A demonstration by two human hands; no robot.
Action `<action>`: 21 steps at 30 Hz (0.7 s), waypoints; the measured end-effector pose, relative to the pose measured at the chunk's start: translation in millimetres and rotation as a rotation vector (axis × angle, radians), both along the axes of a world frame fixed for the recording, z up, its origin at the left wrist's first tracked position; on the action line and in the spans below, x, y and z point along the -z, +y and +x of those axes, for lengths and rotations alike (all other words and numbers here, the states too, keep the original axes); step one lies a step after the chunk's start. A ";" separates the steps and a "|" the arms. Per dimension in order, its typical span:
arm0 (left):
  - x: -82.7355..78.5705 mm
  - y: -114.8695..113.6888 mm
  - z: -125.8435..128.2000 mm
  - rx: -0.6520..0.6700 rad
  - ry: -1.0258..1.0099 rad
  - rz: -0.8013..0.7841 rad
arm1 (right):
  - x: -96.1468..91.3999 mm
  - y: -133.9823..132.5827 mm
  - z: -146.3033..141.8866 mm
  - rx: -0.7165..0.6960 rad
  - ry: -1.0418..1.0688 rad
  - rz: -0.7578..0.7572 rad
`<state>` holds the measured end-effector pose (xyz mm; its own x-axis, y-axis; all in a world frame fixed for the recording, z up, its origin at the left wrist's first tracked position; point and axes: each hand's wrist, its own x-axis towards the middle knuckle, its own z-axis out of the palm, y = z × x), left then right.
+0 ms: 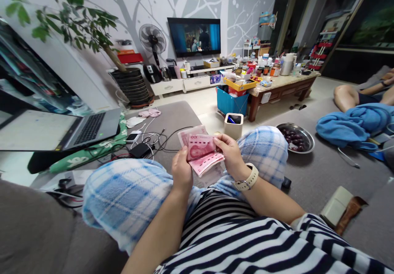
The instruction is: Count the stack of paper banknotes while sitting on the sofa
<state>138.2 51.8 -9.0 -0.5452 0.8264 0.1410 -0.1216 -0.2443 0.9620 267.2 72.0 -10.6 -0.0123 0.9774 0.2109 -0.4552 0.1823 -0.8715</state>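
A stack of pink banknotes [200, 150] is held between my knees, above blue checked trousers. My left hand [182, 170] grips the stack from the left, thumb pressed on the top note. My right hand [229, 153], with a cream watch on its wrist, pinches the notes' right edge, fingers curled round them. One note stands lifted behind the rest. I sit on a grey sofa [323, 171] in a striped shirt.
An open laptop [76, 132] on a green cushion, cables and a charger [140, 149] lie to the left. A metal bowl of dark fruit [296, 138] and blue cloth [353, 126] lie right. Another person's legs [351, 95] rest far right. A white box [234, 125], low table [283, 85] and television [193, 37] stand ahead.
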 end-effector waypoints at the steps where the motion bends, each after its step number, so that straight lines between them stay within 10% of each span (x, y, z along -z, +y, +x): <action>1: -0.5 -0.5 -0.4 -0.017 0.025 -0.008 | -0.1 -0.1 0.0 -0.003 0.004 -0.004; 21: 0.2 -1.9 -0.2 -0.025 0.072 -0.029 | 1.3 0.0 0.5 -0.019 0.004 -0.014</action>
